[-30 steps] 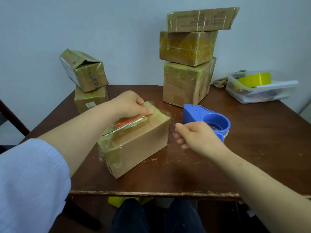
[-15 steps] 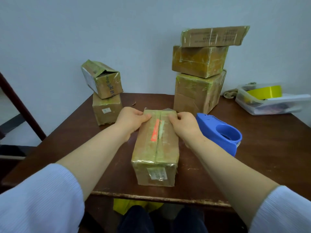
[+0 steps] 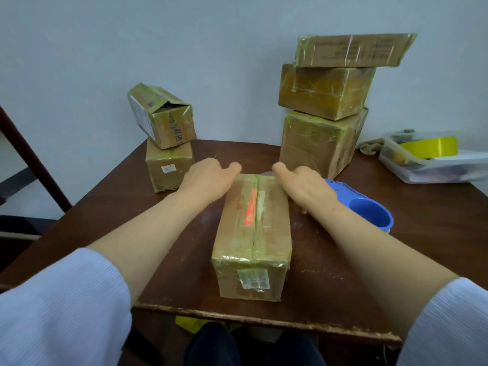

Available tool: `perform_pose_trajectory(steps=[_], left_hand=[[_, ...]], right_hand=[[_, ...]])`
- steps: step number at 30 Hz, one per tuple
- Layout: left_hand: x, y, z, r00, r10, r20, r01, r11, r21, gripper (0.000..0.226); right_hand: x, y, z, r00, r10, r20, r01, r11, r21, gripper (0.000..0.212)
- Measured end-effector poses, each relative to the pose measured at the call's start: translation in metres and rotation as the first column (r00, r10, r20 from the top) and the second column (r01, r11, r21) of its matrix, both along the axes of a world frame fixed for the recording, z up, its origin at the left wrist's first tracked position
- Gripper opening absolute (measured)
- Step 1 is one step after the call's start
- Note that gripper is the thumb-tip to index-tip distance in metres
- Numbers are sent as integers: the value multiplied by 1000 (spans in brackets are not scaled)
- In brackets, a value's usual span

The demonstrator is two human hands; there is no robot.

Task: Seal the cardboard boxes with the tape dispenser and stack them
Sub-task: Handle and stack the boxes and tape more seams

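Left hand and right hand hold the taped box at its far end.

Fingers of the left hand and right hand are hidden past the box's far end. The right forearm covers part of the dispenser. The tray runs off the right edge. The box's label is too blurred to read.

Left hand, right hand on box

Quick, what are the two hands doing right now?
Left hand: holds far end of the taped box, thumb on top.
Right hand: holds the same end, thumb on top.
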State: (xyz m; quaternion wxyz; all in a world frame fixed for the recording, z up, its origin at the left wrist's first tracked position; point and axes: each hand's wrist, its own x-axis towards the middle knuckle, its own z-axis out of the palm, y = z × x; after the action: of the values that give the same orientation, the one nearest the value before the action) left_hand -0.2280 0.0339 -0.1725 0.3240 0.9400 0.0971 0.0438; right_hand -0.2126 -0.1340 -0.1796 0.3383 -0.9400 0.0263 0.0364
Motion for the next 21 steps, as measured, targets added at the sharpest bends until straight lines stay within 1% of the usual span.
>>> perform_pose_trajectory(steps=[1, 2, 4, 5, 7, 9, 12, 14, 16, 19, 20, 21], left_hand=[[2, -2, 2, 1000, 2, 13, -3, 998, 59, 55], [3, -6, 1, 1000, -5, 4, 5, 996, 87, 57], [8, -9, -8, 1000, -6, -15, 7, 998, 57, 57], [9, -10, -13, 1000, 11, -3, -11, 1000, 4, 58], [12, -8, -21, 997, 49, 57, -42, 993, -111, 61], [12, -6, -26, 991, 71, 116, -53, 987, -150, 60], [9, -4, -24, 992, 64, 109, -44, 983, -178, 56], [9, 0, -18, 995, 75, 70, -64, 986, -156, 56], [11, 1, -14, 997, 70, 42, -65, 991, -120, 57], [10, -1, -15, 998, 24, 55, -21, 999, -48, 62], [11, -1, -16, 998, 18, 63, -14, 997, -72, 62], [12, 0, -18, 998, 24, 61, -16, 991, -130, 62]], right_hand=[[2, 2, 3, 1000, 0, 16, 2, 996, -88, 57], [3, 5, 5, 1000, 9, 20, -6, 988, -156, 63], [8, 11, 0, 999, 30, 17, -26, 979, -201, 71], [10, 13, -3, 999, 24, 22, -20, 982, -190, 70], [16, 12, -11, 998, 16, 55, -8, 988, -153, 58], [17, 10, -18, 994, 10, 113, 2, 995, -104, 49], [17, 5, -24, 982, -20, 186, 25, 999, -22, 40], [17, 2, -22, 983, -23, 184, 26, 1000, -12, 41], [17, 3, -18, 990, -21, 142, 21, 1000, -3, 47], [15, 9, -15, 995, 10, 96, -1, 996, -92, 55], [15, 10, -17, 995, 15, 101, -8, 998, -65, 54], [16, 9, -20, 993, 13, 115, -14, 1000, 4, 54]])
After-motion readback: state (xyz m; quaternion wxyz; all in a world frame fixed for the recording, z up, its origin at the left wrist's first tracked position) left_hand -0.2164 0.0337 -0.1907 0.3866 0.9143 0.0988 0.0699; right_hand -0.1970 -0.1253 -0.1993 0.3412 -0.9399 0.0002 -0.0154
